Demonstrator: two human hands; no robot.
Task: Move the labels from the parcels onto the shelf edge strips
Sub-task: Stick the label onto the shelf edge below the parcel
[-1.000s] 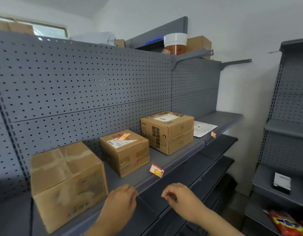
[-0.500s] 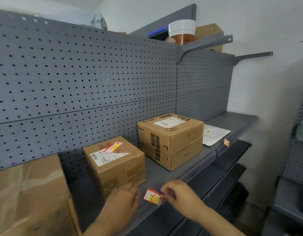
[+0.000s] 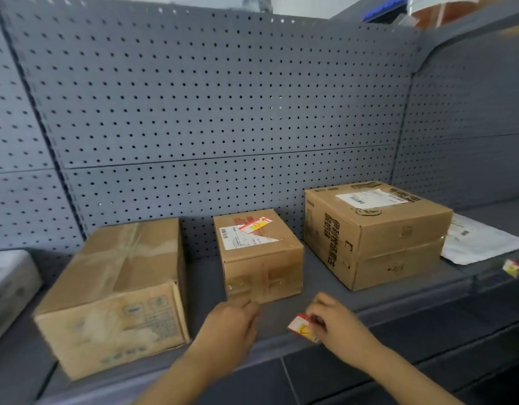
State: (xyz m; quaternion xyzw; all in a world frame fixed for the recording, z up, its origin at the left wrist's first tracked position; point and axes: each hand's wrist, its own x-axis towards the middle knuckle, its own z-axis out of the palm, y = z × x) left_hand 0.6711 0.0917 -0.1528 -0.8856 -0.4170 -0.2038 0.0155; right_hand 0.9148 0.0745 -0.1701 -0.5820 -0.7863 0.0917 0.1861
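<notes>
Low and right of centre, the right hand (image 3: 338,324) pinches a small red-and-yellow label (image 3: 302,327) between its fingertips at the front edge strip (image 3: 398,306) of the grey shelf. The left hand (image 3: 227,325) hovers just left of it with fingers loosely curled, gripping nothing, right below the middle cardboard parcel (image 3: 259,255). That parcel carries another red-and-yellow label (image 3: 256,225) on its top, between a worn parcel (image 3: 118,290) at left and a larger printed parcel (image 3: 375,232) at right; a third label (image 3: 512,268) sits on the strip at far right.
</notes>
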